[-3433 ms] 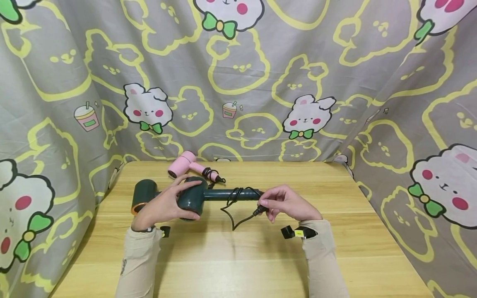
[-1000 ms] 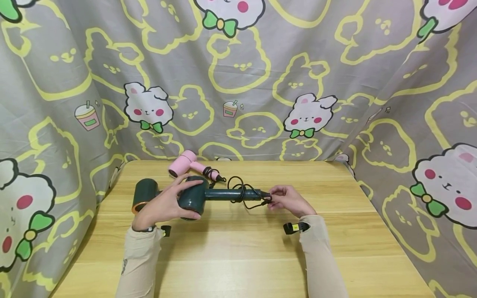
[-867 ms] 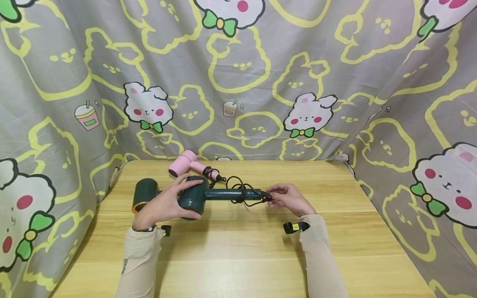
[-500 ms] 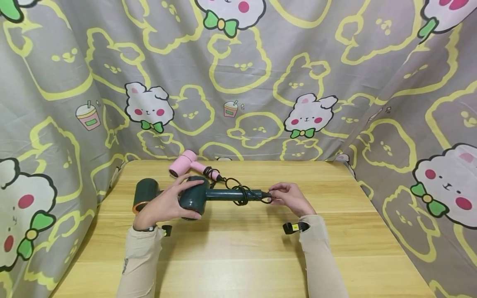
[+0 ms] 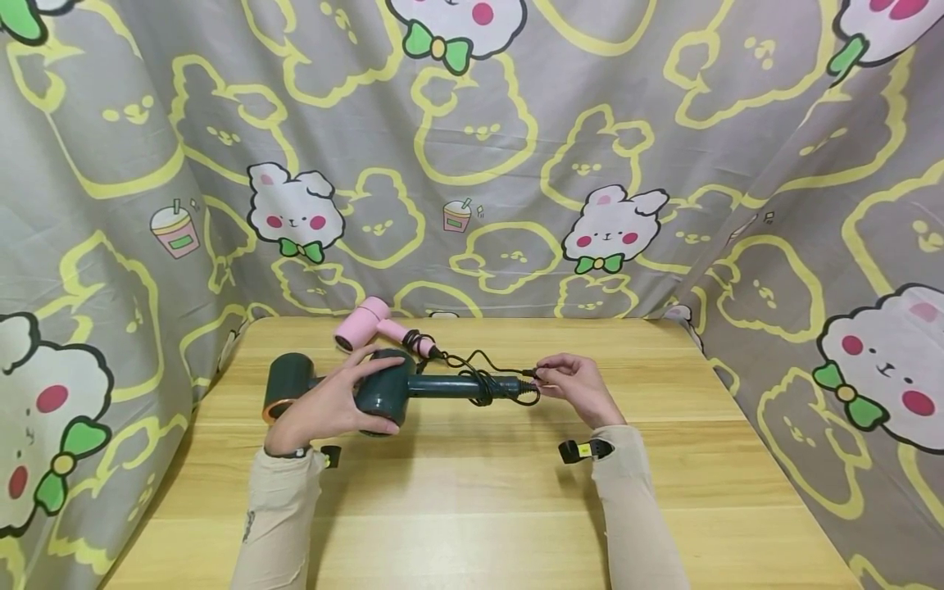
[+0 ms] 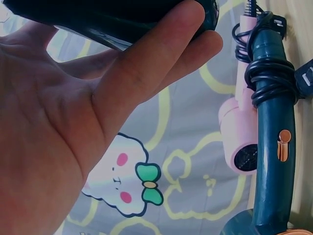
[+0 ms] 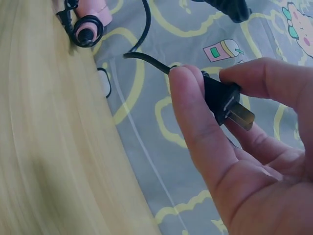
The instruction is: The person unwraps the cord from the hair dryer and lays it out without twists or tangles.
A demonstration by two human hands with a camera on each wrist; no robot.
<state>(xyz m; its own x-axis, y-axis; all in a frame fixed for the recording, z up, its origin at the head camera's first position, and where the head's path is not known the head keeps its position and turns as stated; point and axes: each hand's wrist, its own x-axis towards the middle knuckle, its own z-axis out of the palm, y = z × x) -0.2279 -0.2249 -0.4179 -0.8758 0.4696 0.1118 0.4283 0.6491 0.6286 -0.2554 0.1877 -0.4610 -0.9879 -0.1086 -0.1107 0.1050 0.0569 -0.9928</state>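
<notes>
My left hand (image 5: 320,414) grips the barrel of a dark green hair dryer (image 5: 442,386), whose handle points right above the table. Black cord (image 5: 481,395) loops loosely around that handle. Just past the handle's end, my right hand (image 5: 578,389) pinches the cord's two-pin plug (image 7: 220,95) between thumb and fingers; the flat prongs face the palm in the right wrist view. A second dark green hair dryer (image 5: 288,383) lies partly hidden behind the left hand; its handle (image 6: 275,127) has the cord wound tightly around it in the left wrist view.
A pink hair dryer (image 5: 361,324) with its cord wrapped around the handle lies toward the table's back edge. The wooden table (image 5: 457,508) is enclosed by a grey patterned curtain (image 5: 501,188). Each wrist wears a small black camera.
The right hand has carried the plug from in front of the handle to behind its end, drawing more cord around the handle. The left hand keeps its grip in place.
</notes>
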